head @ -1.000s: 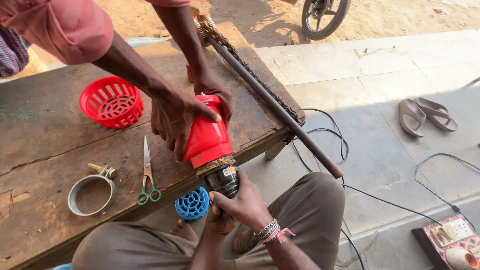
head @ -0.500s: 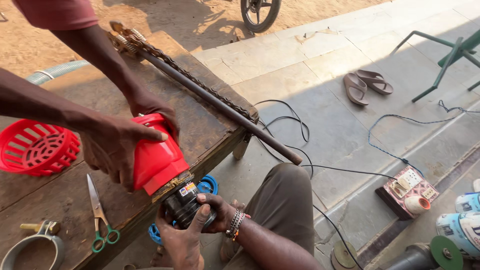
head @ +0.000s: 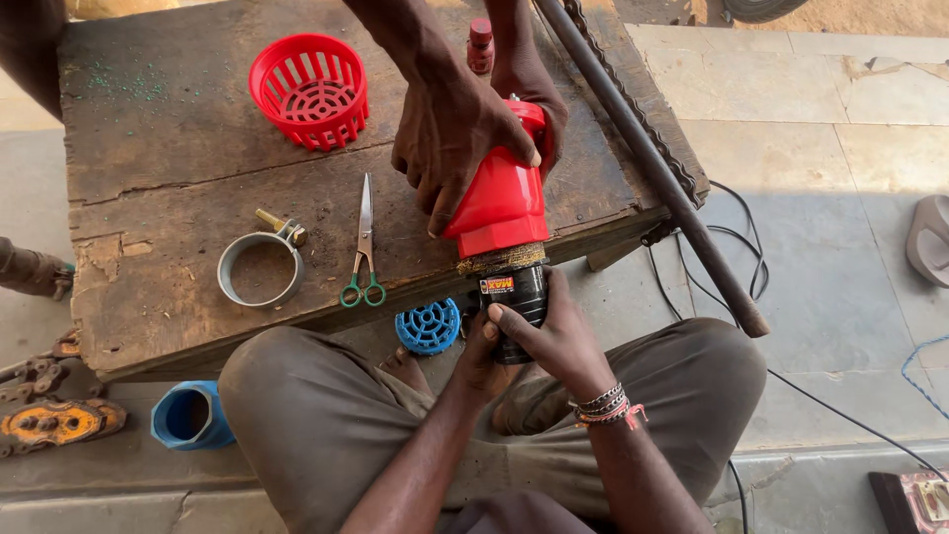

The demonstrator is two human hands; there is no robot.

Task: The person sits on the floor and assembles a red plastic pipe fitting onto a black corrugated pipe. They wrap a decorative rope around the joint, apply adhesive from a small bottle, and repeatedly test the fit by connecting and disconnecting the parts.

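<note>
**Two hands squeeze a black pipe under a red part**

The right hand (head: 559,336) wraps tight around the black pipe (head: 516,297), with its fingers curled over the front. The left hand (head: 481,348) is closed on the same pipe from the other side, partly hidden behind it. The pipe sticks out past the edge of the wooden table (head: 178,168), just above the person's knees. Its top goes into a red part (head: 499,203), and a rough brown band sits where the two meet.

Another person's two hands (head: 460,133) press down on the red part and hold it on the table.

On the table lie green-handled scissors (head: 363,247), a metal ring clamp (head: 259,267) and a red basket (head: 309,89). A long dark bar (head: 652,163) lies along the table's right edge. A small blue strainer (head: 428,326) sits just beside the pipe, below the table edge. A blue pipe piece (head: 188,415) lies on the ground.
</note>
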